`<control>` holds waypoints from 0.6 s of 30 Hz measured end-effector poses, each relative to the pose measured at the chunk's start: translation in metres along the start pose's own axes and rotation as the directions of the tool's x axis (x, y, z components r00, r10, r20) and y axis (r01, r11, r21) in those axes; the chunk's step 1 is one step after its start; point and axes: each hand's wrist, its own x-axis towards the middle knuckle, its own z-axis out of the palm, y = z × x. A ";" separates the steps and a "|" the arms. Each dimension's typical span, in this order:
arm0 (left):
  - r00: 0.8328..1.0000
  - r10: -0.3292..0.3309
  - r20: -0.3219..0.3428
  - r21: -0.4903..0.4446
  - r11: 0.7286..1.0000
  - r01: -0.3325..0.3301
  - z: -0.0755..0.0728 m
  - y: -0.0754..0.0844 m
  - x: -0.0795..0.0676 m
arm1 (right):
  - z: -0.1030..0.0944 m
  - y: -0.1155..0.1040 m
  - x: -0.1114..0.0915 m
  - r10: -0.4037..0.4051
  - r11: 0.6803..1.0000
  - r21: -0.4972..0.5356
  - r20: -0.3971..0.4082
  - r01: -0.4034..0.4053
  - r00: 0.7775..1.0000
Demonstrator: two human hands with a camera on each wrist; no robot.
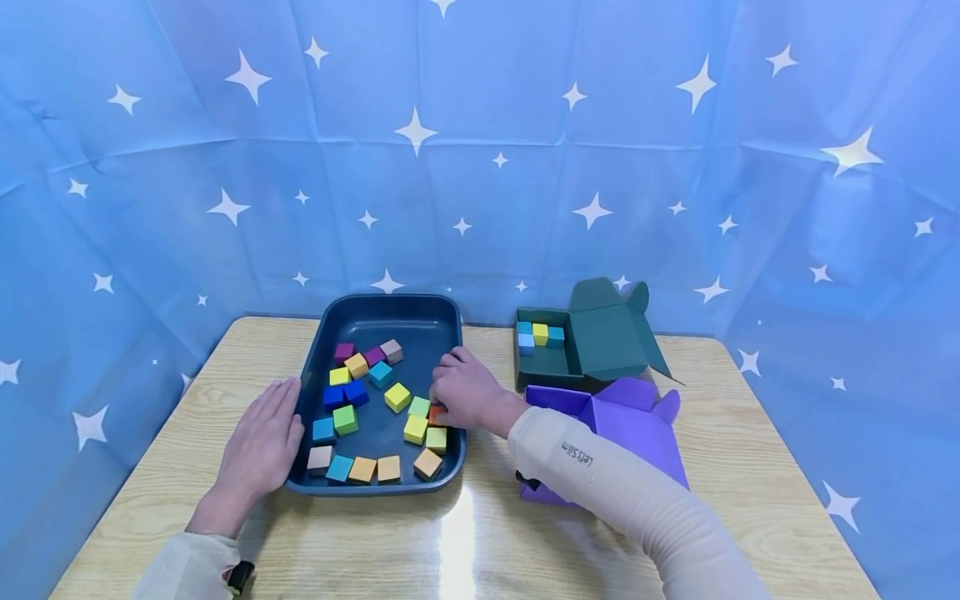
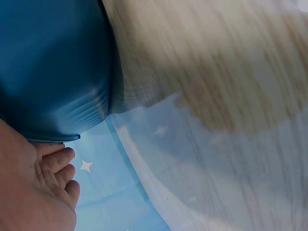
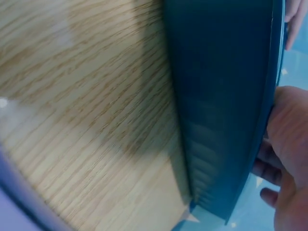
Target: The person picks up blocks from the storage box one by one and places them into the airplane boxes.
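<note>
A dark blue tray (image 1: 390, 312) holds several coloured wooden cubes, among them a yellow cube (image 1: 397, 397) and a lime green cube (image 1: 345, 420). My left hand (image 1: 258, 437) rests along the tray's left rim, fingers extended; in the left wrist view those fingers (image 2: 60, 168) show beside the rim. Reaching over the right rim, my right hand (image 1: 468, 392) pinches an orange-red cube (image 1: 436, 415) between thumb and forefinger, low inside the tray beside yellow and green cubes. The tray wall (image 3: 221, 106) hides that cube in the right wrist view.
Right of the tray stands a green box (image 1: 550, 362), lid open, with teal, yellow and light blue cubes inside. In front of it is an open purple box (image 1: 637, 425), partly covered by my right sleeve (image 1: 600, 467). A starry blue cloth (image 1: 480, 192) hangs behind the table.
</note>
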 end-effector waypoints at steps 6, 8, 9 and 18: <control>1.000 0.005 -0.004 0.009 1.000 -0.005 0.001 0.000 0.000 | 0.001 -0.003 0.001 0.034 0.999 -0.037 0.000 -0.034 0.999; 1.000 0.003 0.000 0.010 1.000 -0.003 0.000 0.000 0.000 | 0.002 -0.004 0.002 0.047 0.998 -0.044 0.004 -0.046 0.999; 1.000 0.001 0.003 0.010 1.000 -0.001 0.000 0.000 0.000 | 0.002 -0.004 0.002 0.051 0.998 -0.048 0.007 -0.051 0.999; 1.000 -0.007 0.022 0.012 1.000 0.007 -0.001 0.001 0.000 | 0.003 -0.004 0.005 0.069 0.997 -0.021 0.039 -0.069 0.997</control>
